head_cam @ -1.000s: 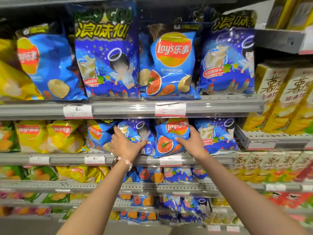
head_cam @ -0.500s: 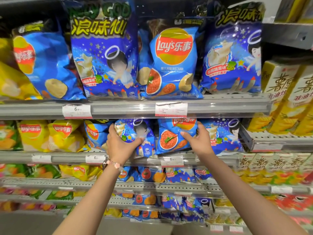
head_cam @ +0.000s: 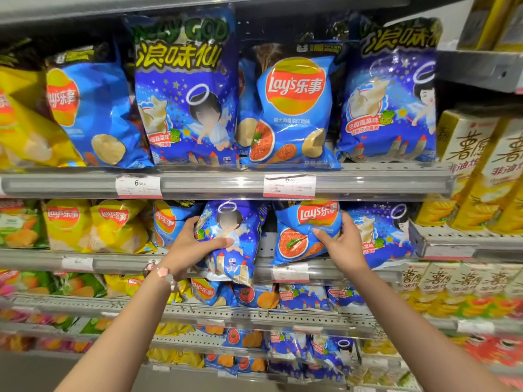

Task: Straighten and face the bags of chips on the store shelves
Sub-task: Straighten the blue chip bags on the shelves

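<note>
Hands grip angel bag [head_cam: 230, 241] and Lay's bag [head_cam: 302, 233]

Grey metal store shelving [head_cam: 226, 185] fills the view, tier above tier; the front rail of the upper tier carries a clear plastic strip with 2 white price labels [head_cam: 138, 186], one reading 6.50; lower down, a perforated metal shelf edge [head_cam: 254, 312] runs across, slightly blurred; to the right a separate grey shelf unit [head_cam: 478, 70] juts forward, with yellow cartons [head_cam: 464, 142] stacked below it; a pale wall [head_cam: 455, 21] shows at the upper right; bright overhead light glares off the plastic rail.
</note>
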`<state>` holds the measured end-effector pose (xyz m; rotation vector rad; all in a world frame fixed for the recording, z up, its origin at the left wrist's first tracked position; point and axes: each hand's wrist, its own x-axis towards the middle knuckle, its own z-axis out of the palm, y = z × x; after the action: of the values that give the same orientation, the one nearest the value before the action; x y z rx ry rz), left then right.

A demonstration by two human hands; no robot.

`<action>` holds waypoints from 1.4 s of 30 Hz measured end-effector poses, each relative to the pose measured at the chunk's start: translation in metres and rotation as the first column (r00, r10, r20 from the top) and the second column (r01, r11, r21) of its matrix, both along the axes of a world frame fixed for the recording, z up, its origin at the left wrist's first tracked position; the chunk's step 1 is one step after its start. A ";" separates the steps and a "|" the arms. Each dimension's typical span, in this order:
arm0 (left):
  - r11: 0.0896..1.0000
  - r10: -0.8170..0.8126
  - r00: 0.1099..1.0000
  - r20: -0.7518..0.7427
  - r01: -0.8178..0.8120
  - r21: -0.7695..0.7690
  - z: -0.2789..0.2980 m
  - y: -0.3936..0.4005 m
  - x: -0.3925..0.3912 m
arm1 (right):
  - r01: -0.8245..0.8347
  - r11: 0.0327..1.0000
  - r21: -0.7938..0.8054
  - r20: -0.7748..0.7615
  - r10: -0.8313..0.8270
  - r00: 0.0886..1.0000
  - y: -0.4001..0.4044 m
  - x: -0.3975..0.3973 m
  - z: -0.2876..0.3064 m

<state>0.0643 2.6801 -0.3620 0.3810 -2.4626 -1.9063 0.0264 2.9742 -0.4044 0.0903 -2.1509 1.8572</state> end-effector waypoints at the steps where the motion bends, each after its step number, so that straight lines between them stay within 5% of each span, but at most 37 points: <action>1: 1.000 -0.006 1.000 0.015 0.006 0.020 0.000 0.000 0.001 | 0.013 1.000 0.009 -0.003 -0.013 1.000 -0.001 -0.001 -0.002; 16: 0.994 0.069 0.996 -0.055 -0.064 0.086 -0.017 -0.014 0.025 | 0.075 0.996 0.040 0.020 -0.076 0.997 -0.016 -0.026 -0.003; 42: 0.963 -0.270 0.947 -0.176 0.259 -0.080 -0.022 -0.049 0.056 | 0.162 0.980 0.118 0.017 -0.165 0.986 -0.081 -0.014 0.013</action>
<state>0.1201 2.6307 -0.3845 -0.1321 -2.5404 -1.8541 0.0123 2.8934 -0.3911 -0.0849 -2.2107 1.6517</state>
